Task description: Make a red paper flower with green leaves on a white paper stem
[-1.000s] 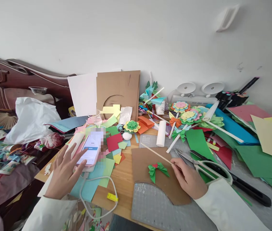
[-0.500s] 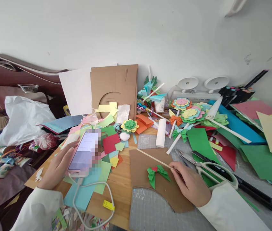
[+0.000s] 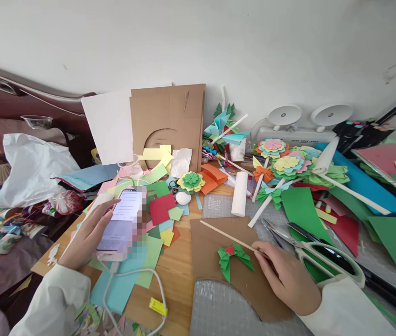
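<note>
My left hand (image 3: 87, 235) holds a phone (image 3: 122, 219) tilted up off the table, fingers wrapped round its left edge and thumb at the screen. A white cable (image 3: 156, 280) runs from the phone down over the coloured paper. My right hand (image 3: 285, 275) rests on a brown cardboard piece (image 3: 215, 247) and pinches the end of a thin wooden stick (image 3: 225, 237). A green folded paper bow with a red centre (image 3: 232, 256) lies on the cardboard just left of that hand.
Scissors with white-green handles (image 3: 323, 259) lie right of my right hand. A grey cutting mat (image 3: 218, 312) lies under the cardboard. Paper flowers (image 3: 283, 163), a white paper roll (image 3: 239, 193), coloured sheets (image 3: 376, 205), upright cardboard (image 3: 168, 126) and a white plastic bag (image 3: 30, 168) crowd the table.
My left hand went from tapping the phone lying flat to gripping it and lifting it tilted. The right hand stays on the stick. The view shifted slightly.
</note>
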Demonstrator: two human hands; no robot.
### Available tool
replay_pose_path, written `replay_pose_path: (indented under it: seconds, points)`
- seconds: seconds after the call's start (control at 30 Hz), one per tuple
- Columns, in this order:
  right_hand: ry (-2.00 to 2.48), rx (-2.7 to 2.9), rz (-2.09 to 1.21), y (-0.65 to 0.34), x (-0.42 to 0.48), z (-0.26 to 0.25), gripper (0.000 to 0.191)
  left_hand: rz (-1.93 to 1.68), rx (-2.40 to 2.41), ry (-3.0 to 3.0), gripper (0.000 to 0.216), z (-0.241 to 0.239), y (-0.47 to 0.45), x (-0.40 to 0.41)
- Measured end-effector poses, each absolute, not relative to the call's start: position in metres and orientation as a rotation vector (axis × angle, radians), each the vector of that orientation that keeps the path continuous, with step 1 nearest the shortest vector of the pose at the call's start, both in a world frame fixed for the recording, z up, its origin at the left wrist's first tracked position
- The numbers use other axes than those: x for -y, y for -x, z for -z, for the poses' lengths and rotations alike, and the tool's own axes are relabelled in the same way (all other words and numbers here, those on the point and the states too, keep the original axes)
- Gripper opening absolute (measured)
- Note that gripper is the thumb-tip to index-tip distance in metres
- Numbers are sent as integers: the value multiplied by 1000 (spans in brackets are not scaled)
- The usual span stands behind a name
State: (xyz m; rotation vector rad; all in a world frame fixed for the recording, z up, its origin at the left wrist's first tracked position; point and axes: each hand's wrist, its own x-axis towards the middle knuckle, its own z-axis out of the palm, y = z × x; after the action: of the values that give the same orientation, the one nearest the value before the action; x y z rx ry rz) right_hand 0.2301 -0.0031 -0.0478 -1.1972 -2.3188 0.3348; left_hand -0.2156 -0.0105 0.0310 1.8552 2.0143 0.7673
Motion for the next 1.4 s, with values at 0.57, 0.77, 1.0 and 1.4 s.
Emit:
replay_pose_path:
  seconds: [0.57, 0.77, 1.0, 1.4]
  points:
    - [1201, 2323, -341, -231, 4, 48, 13, -703, -2022, -1865, 44, -28, 220, 4]
    - [1195, 2323, -347, -230, 4, 47, 13, -766, -1979, -1780, 45, -27, 220, 1]
    - [1193, 2317, -363, -229, 3, 47, 13, -739, -1975, -1788, 42, -26, 225, 5]
    - [1193, 2334, -311, -230, 4, 45, 13, -703, -1949, -2008, 41, -27, 223, 14]
